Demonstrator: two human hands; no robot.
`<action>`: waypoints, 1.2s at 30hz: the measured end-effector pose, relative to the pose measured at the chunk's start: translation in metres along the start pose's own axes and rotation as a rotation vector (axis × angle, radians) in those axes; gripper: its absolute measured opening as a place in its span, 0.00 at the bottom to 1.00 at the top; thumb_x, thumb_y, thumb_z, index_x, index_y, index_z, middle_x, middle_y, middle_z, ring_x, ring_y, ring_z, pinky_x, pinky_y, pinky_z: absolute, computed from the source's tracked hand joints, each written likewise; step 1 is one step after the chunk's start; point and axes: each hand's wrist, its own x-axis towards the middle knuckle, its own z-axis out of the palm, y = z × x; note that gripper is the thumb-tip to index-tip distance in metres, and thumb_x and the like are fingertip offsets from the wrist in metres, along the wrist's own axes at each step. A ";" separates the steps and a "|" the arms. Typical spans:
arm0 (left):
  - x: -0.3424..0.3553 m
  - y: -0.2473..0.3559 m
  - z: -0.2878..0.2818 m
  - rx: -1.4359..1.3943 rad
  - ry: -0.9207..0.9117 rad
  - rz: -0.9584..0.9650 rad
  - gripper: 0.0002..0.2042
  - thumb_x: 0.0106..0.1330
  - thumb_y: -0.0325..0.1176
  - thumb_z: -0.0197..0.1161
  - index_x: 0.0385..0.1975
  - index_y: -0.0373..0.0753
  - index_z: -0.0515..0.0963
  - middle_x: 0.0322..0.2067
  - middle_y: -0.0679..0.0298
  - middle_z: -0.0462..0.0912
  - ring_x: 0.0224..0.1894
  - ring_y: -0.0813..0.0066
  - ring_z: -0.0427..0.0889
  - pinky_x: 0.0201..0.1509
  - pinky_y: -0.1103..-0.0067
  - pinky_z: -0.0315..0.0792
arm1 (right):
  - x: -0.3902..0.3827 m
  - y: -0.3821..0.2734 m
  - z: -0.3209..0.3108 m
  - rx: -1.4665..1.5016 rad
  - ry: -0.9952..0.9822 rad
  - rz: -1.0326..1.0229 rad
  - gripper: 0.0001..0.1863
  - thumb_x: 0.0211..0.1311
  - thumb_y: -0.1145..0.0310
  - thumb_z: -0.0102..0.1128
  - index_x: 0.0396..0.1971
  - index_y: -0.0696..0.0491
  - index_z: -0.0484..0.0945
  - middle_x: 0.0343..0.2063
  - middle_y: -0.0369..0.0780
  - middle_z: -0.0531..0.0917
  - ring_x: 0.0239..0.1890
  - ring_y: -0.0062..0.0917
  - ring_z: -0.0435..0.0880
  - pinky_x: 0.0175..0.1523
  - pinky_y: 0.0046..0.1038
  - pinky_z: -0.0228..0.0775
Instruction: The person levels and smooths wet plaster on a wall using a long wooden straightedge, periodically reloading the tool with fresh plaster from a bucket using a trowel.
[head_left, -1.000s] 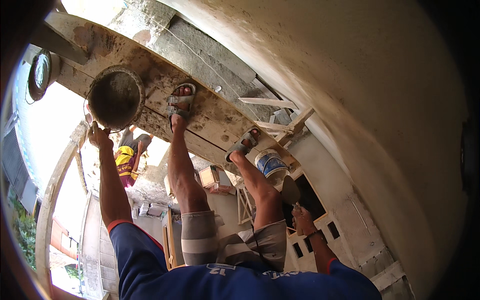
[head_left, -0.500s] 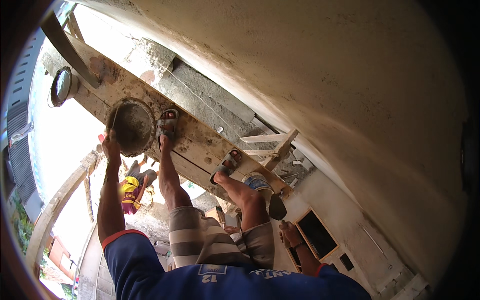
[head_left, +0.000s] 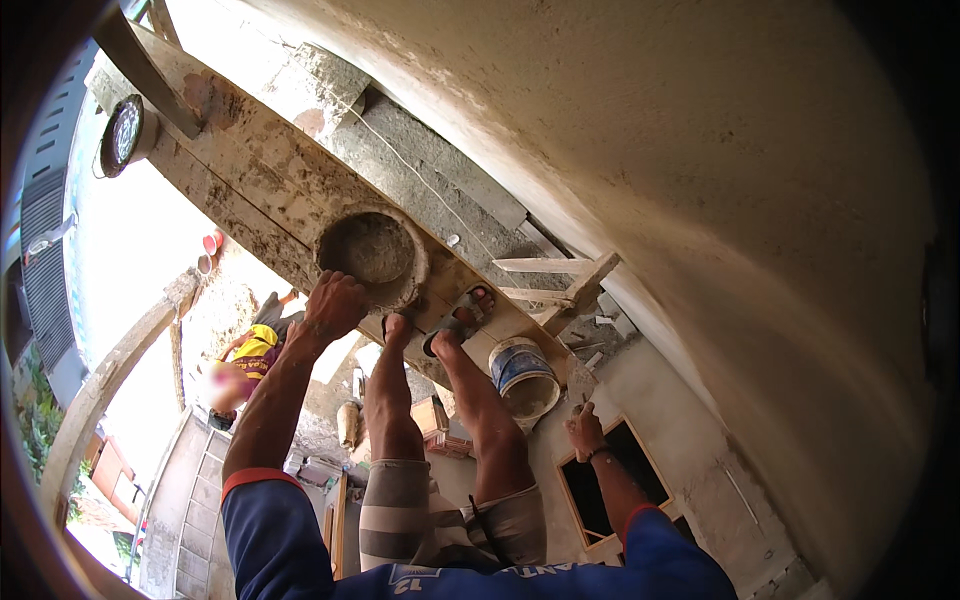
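My left hand (head_left: 338,302) is closed on the near rim of a round, mortar-caked basin (head_left: 418,278). Grey wet-looking material (head_left: 372,250) lies inside it. The basin rests on a wooden plank platform (head_left: 262,150), right beside my sandalled feet (head_left: 462,318). Out to the right, my right hand (head_left: 583,432) is wrapped around the handle of a trowel (head_left: 581,382). Its blade points toward the wall and shows almost edge-on. Between that hand and my feet is a white and blue bucket (head_left: 525,380), dirty with mortar.
A plastered wall (head_left: 700,180) rises along the right. Another bucket (head_left: 128,135) stands at the platform's far left, near an upright timber (head_left: 150,80). Wooden bracing (head_left: 580,285) sticks out beyond the plank edge. Below, a person in yellow and maroon (head_left: 255,350) is on the ground.
The basin has shifted right along the planks with my left hand on its rim. My feet have also moved, now closer together. The trowel blade has turned from broadside to nearly edge-on.
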 end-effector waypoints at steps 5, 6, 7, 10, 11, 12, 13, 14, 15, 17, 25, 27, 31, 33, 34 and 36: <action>-0.011 0.008 0.014 0.037 0.011 -0.020 0.07 0.51 0.36 0.61 0.19 0.40 0.78 0.24 0.63 0.74 0.40 0.67 0.73 0.52 0.70 0.61 | 0.071 -0.041 0.019 -0.194 0.034 -0.082 0.28 0.55 0.70 0.57 0.55 0.55 0.59 0.38 0.56 0.78 0.37 0.47 0.80 0.43 0.40 0.75; -0.012 0.006 0.019 0.045 0.071 -0.011 0.07 0.51 0.36 0.61 0.18 0.40 0.78 0.26 0.62 0.74 0.41 0.67 0.73 0.56 0.68 0.59 | 0.087 -0.039 0.027 -0.364 -0.004 -0.172 0.29 0.55 0.72 0.56 0.58 0.50 0.58 0.39 0.55 0.78 0.39 0.46 0.79 0.44 0.41 0.74; -0.010 0.005 0.024 0.047 0.136 0.004 0.08 0.50 0.36 0.62 0.17 0.39 0.78 0.28 0.61 0.74 0.41 0.67 0.72 0.60 0.67 0.57 | 0.103 -0.032 0.034 -0.536 -0.037 -0.254 0.32 0.56 0.74 0.54 0.61 0.44 0.56 0.40 0.54 0.78 0.42 0.45 0.79 0.45 0.41 0.74; -0.025 -0.003 0.032 0.039 0.045 -0.025 0.09 0.51 0.36 0.61 0.26 0.36 0.78 0.37 0.57 0.74 0.49 0.63 0.70 0.64 0.63 0.53 | 0.123 -0.060 0.054 -0.574 -0.113 -0.257 0.39 0.51 0.64 0.64 0.62 0.41 0.55 0.51 0.54 0.70 0.45 0.47 0.77 0.46 0.43 0.73; -0.035 -0.006 0.034 0.035 -0.003 -0.047 0.11 0.52 0.36 0.61 0.30 0.35 0.78 0.41 0.55 0.75 0.53 0.61 0.69 0.66 0.62 0.51 | 0.121 -0.076 0.059 -0.615 -0.026 -0.283 0.41 0.48 0.60 0.67 0.62 0.42 0.55 0.54 0.53 0.67 0.44 0.48 0.77 0.46 0.44 0.73; -0.038 -0.011 0.041 0.027 -0.148 -0.094 0.16 0.51 0.36 0.65 0.38 0.36 0.75 0.47 0.54 0.72 0.59 0.58 0.62 0.67 0.59 0.50 | 0.126 -0.078 0.064 -0.615 -0.043 -0.298 0.41 0.48 0.60 0.67 0.62 0.42 0.55 0.54 0.53 0.67 0.44 0.48 0.77 0.46 0.44 0.73; -0.043 -0.013 0.048 0.031 -0.162 -0.110 0.16 0.51 0.36 0.65 0.38 0.36 0.75 0.47 0.54 0.72 0.59 0.58 0.62 0.67 0.59 0.50 | 0.131 -0.079 0.065 -0.646 -0.058 -0.292 0.44 0.45 0.57 0.69 0.63 0.44 0.55 0.57 0.56 0.62 0.44 0.50 0.77 0.45 0.44 0.73; -0.047 -0.013 0.056 -0.024 -0.136 -0.156 0.17 0.51 0.36 0.66 0.39 0.36 0.75 0.48 0.53 0.71 0.60 0.57 0.62 0.67 0.58 0.49 | 0.136 -0.079 0.066 -0.676 -0.074 -0.286 0.48 0.42 0.53 0.71 0.63 0.46 0.54 0.59 0.58 0.57 0.43 0.51 0.77 0.45 0.43 0.73; -0.049 -0.014 0.063 -0.079 -0.107 -0.196 0.18 0.51 0.36 0.66 0.40 0.36 0.74 0.49 0.53 0.70 0.60 0.57 0.61 0.67 0.58 0.49 | 0.142 -0.077 0.066 -0.675 -0.087 -0.294 0.48 0.42 0.53 0.71 0.63 0.46 0.54 0.59 0.58 0.57 0.43 0.51 0.77 0.45 0.43 0.73; -0.053 -0.014 0.074 -0.102 -0.038 -0.205 0.17 0.50 0.34 0.66 0.39 0.36 0.74 0.51 0.53 0.68 0.62 0.53 0.58 0.67 0.57 0.48 | 0.153 -0.073 0.068 -0.780 0.004 -0.310 0.45 0.43 0.56 0.71 0.61 0.44 0.56 0.54 0.53 0.63 0.40 0.47 0.77 0.42 0.40 0.76; -0.040 0.011 0.109 -0.165 0.118 -0.319 0.17 0.51 0.31 0.63 0.41 0.37 0.72 0.45 0.54 0.71 0.57 0.52 0.64 0.67 0.52 0.45 | 0.181 -0.047 0.069 -0.935 -0.009 -0.515 0.32 0.51 0.67 0.60 0.59 0.45 0.62 0.45 0.51 0.67 0.37 0.44 0.79 0.40 0.34 0.77; -0.037 0.021 0.111 -0.254 0.080 -0.373 0.15 0.51 0.29 0.64 0.39 0.39 0.72 0.42 0.57 0.74 0.54 0.56 0.68 0.66 0.53 0.48 | 0.181 -0.033 0.068 -0.934 0.020 -0.540 0.28 0.51 0.66 0.60 0.56 0.47 0.66 0.47 0.53 0.67 0.38 0.43 0.80 0.40 0.35 0.77; -0.041 0.030 0.106 -0.314 0.067 -0.359 0.14 0.51 0.29 0.63 0.38 0.40 0.73 0.38 0.60 0.76 0.49 0.59 0.72 0.66 0.53 0.47 | 0.171 -0.012 0.038 -0.877 -0.111 -0.367 0.29 0.52 0.65 0.59 0.57 0.49 0.67 0.54 0.58 0.66 0.48 0.43 0.77 0.45 0.34 0.75; -0.040 0.041 0.102 -0.345 0.075 -0.356 0.14 0.51 0.29 0.62 0.38 0.40 0.73 0.38 0.59 0.76 0.49 0.58 0.73 0.66 0.54 0.49 | 0.162 0.017 0.013 -0.806 -0.217 -0.275 0.24 0.52 0.67 0.58 0.52 0.51 0.69 0.42 0.55 0.75 0.42 0.42 0.80 0.44 0.36 0.75; -0.046 0.044 0.098 -0.391 0.050 -0.391 0.13 0.52 0.30 0.62 0.39 0.39 0.73 0.38 0.58 0.77 0.48 0.57 0.73 0.65 0.54 0.49 | 0.154 0.008 0.001 -0.751 -0.247 -0.292 0.22 0.52 0.68 0.58 0.50 0.52 0.70 0.35 0.53 0.80 0.40 0.43 0.81 0.44 0.37 0.75; -0.059 0.052 0.083 -0.430 -0.009 -0.440 0.15 0.53 0.32 0.62 0.41 0.39 0.72 0.38 0.56 0.77 0.48 0.56 0.73 0.63 0.59 0.55 | 0.125 -0.029 -0.026 -0.557 -0.190 -0.255 0.21 0.52 0.69 0.57 0.48 0.53 0.71 0.34 0.53 0.80 0.40 0.44 0.80 0.44 0.38 0.74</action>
